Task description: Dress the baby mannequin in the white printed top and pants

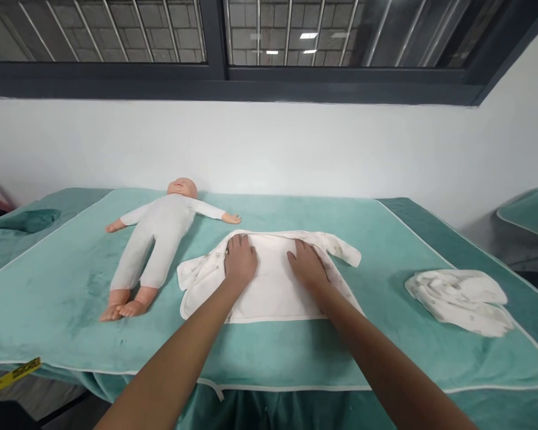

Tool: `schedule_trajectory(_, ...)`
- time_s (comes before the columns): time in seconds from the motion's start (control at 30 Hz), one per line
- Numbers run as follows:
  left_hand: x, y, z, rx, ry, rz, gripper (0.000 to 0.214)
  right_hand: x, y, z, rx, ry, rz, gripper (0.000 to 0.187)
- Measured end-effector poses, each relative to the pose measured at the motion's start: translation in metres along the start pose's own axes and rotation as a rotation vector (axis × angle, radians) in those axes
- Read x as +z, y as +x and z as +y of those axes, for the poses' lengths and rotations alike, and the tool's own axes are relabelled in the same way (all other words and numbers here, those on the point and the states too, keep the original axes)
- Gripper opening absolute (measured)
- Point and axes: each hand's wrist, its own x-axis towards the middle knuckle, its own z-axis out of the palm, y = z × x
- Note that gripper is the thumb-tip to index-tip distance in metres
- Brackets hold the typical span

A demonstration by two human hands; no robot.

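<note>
A white baby shirt (275, 286) with a small print on its sleeves lies spread open on the green cloth in front of me. My left hand (241, 260) rests on the shirt's left part near the upper edge, fingers laid on the fabric and thumb apart. On the right part, my right hand (309, 266) lies in a similar way, its thumb pointing inward. Both palms are hidden from above. To the left, a baby doll (164, 224) in a white body suit lies on its back with arms spread, close to the shirt's left sleeve.
The green cloth (296, 355) with pale piping covers the table. A bundled white printed garment (461, 301) lies at the right. A white wall (269, 149) and a dark-framed window (224, 83) stand behind. A yellow strip (11, 377) is at the lower left.
</note>
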Motion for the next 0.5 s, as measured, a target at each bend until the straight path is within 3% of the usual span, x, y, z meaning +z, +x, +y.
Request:
schedule_trajectory(0.17,0.007,0.018,0.001,0.041,0.024,0.006,0.049,-0.001,0.021,0.015,0.042,0.01,-0.01,0.048)
schedule_trajectory(0.5,0.033,0.04,-0.006,0.079,0.014,-0.13,0.059,0.016,0.037,0.028,0.091,0.044,-0.109,0.059)
